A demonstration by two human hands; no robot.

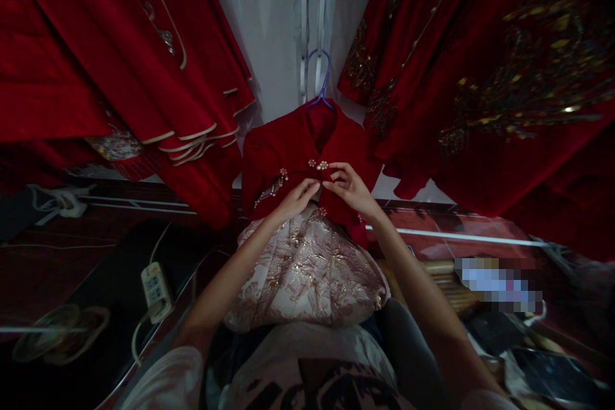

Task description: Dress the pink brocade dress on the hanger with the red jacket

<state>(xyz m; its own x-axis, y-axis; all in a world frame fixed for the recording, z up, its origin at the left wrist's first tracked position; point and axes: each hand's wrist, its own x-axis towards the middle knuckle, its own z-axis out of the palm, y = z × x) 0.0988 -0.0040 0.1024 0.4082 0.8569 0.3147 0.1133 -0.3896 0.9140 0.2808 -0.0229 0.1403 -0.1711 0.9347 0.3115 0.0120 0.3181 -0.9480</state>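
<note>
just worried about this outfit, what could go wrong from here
The right hand has a fingertip close by a beaded ornament on the red jacket, so a careless tug might loosen the beads. The jacket is on a purple hanger, and a hard downward pull could perhaps dislodge it. The shiny patterned fabric reaches the person's lap, so it may crease.

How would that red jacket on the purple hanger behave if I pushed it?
The red jacket would probably give and crumple, since its cloth drapes softly. It might swing a little, as the purple hanger hangs by a hook. Its flower-shaped ornament could snag, since it looks raised and beaded.
</note>
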